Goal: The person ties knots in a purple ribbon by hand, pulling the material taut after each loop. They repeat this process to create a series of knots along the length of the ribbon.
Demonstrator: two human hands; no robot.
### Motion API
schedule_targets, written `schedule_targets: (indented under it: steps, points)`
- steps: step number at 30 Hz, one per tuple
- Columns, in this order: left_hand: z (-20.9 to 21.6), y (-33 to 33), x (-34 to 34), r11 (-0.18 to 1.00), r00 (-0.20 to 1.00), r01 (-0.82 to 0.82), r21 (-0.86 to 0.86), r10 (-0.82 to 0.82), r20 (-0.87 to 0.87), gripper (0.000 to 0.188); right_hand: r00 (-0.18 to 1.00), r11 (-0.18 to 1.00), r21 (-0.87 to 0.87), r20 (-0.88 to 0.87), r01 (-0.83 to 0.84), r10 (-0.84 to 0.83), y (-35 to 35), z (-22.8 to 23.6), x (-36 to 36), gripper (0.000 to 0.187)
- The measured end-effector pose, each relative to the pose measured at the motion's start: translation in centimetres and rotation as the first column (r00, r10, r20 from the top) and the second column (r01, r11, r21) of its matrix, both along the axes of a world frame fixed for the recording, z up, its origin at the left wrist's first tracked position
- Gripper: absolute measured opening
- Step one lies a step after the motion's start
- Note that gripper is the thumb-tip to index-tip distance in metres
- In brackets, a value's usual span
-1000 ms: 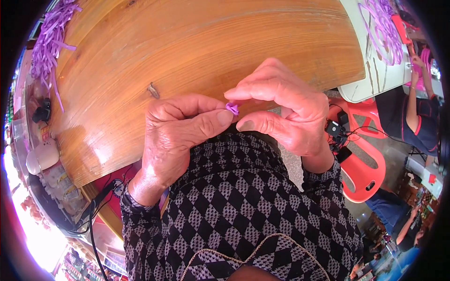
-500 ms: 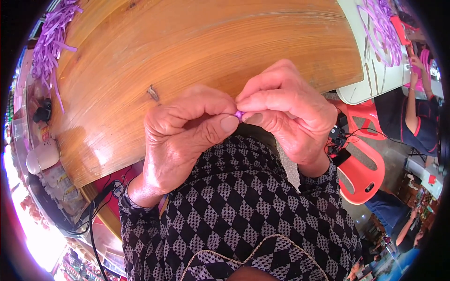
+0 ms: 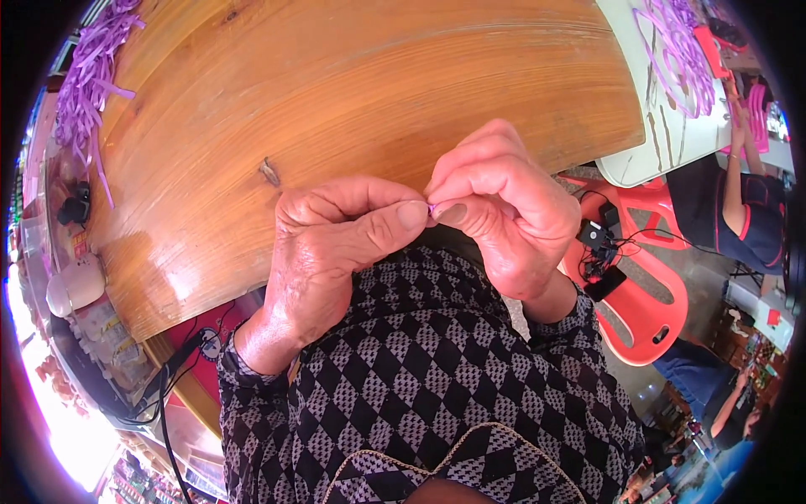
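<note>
Left hand and right hand: both pinch purple bit, mostly hidden | held by tabletop's near edge | step: apparently fingertip shaping | next move: likely calls for steady left pinch, fine right-hand control

Fingertips mostly hide what seems a purple ribbon piece.

Your head cam, L of the pair, is a v. wide fisheye looking steeply down past your chest, w/ your L hand & R hand fairly close, nr. mid-frame. It faces across the tabletop from its nr. edge, far edge out of frame.
</note>
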State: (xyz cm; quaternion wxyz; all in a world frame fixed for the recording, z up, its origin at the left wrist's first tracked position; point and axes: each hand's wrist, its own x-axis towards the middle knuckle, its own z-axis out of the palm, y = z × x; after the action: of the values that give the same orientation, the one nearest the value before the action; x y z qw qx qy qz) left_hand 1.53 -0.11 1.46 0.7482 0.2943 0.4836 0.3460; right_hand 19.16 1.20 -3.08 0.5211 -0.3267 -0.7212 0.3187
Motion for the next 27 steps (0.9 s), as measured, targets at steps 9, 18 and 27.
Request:
schedule_targets:
  steps: [9,18,27]
  points:
    - [-0.8,-0.2,0.2,0.997,0.999,-0.046,0.064,0.047,-0.009,0.013,1.0,0.999,0.04,0.006,0.01,-0.01,0.1,-0.2,0.0,0.014]
    - [-1.5,0.1,-0.1,0.997,0.998,-0.064,-0.036,0.063,-0.019,0.013,0.994,0.958,-0.263,-0.044,-0.11,0.102,0.5,1.3,0.2,0.034]
    - [-1.3,-0.3,-0.1,0.997,0.996,-0.078,0.023,0.079,-0.05,0.012,0.992,0.996,-0.048,0.105,-0.069,0.074,0.6,1.3,0.5,0.016]
